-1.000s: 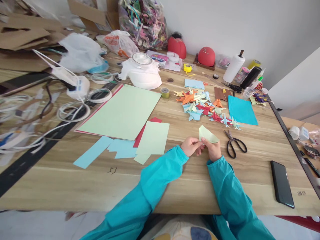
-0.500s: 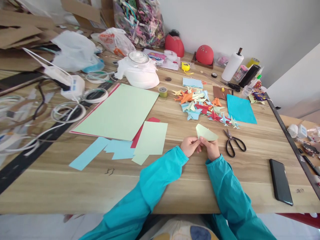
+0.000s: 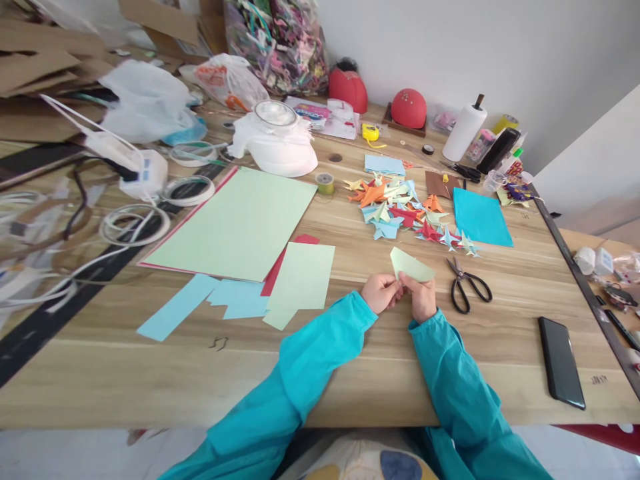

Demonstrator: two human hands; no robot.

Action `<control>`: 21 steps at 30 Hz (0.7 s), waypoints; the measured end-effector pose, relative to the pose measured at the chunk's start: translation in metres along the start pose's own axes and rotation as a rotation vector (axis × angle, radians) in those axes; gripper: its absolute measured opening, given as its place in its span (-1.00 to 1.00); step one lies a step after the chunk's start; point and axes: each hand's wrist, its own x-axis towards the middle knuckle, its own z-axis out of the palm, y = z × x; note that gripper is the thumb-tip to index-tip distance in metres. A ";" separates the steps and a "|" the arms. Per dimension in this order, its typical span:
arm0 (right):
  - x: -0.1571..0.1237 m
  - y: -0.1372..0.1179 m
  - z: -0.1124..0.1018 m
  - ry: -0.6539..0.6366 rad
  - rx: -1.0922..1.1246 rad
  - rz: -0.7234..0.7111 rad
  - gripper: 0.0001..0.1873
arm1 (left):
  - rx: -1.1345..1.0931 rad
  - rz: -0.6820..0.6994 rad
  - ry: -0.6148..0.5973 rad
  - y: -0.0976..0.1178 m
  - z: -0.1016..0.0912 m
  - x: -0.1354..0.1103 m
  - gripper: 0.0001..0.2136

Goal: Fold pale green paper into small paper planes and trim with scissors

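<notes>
A folded piece of pale green paper (image 3: 413, 267) is pinched at its near corner between both hands, just above the table. My left hand (image 3: 381, 292) grips that corner with thumb and fingers closed. From the other side my right hand (image 3: 421, 296) holds it too, thumb on top. Part of the fold is hidden behind the fingers. Black-handled scissors (image 3: 465, 283) lie slightly spread to the right of my right hand. Beyond the paper is a pile of folded paper cranes (image 3: 400, 208) in orange, red, blue and green.
Left of my hands lie a pale green sheet (image 3: 303, 277), blue paper strips (image 3: 177, 307) and a large green sheet stack (image 3: 235, 223). A turquoise square (image 3: 483, 217) lies right of the cranes. A phone (image 3: 561, 363) is near the right edge; white cables (image 3: 135, 223) crowd the left.
Almost nothing differs. Both hands keep the same hold on the green paper, and the whole view has shifted very slightly.
</notes>
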 end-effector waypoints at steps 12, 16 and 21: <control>0.002 0.003 -0.002 -0.027 -0.009 -0.025 -0.66 | -0.042 0.068 -0.053 0.006 0.000 -0.001 -0.60; 0.003 0.002 -0.003 0.023 -0.052 -0.041 -0.66 | -0.071 0.074 -0.048 0.007 0.001 -0.003 -0.59; 0.002 -0.002 -0.004 -0.101 -0.113 -0.059 -0.57 | -0.115 0.092 0.018 0.006 0.001 -0.002 -0.59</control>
